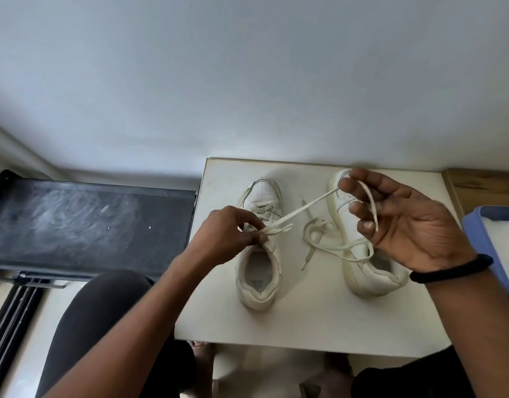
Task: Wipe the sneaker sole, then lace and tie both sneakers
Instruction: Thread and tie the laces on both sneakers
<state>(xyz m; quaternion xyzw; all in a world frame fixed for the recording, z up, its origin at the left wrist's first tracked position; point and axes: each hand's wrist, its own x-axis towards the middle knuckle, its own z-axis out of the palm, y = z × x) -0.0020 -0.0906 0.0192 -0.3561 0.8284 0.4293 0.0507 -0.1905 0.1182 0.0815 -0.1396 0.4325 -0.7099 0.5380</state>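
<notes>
Left hand (236,234) was down at the throat of the off-white leather sneaker (257,294), which stood upright near the left edge of the small white rectangular surface (319,320), toe pointing to the far edge. The thumb and forefinger were curled tight, pinching the flat cream lace (305,209) right at the upper eyelets. The other fingers were tucked in behind, the wrist was bent, and the forearm reached in from the near left corner.

From that pinch the lace ran taut, rising across the middle of the surface to the right hand (405,225). That hand was held up above the surface, palm turned back to the camera, fingers half curled and spread. Thumb and forefinger nipped the lace, and its free tail hung down across the palm. A black fabric band (451,268) circled the right wrist.

Beneath that hand lay the second off-white sneaker (368,278), toward the right edge, leaning over so its yellowed sole wall faced the middle. A loose cream lace (322,242) lay in loops between the two sneakers and trailed over the second one's collar; whether the right hand touched it could not be told. At the right edge sat a blue plastic tub (477,234) with a white cloth (503,234) inside. A dusty black panel (89,222) stood off the left edge.
</notes>
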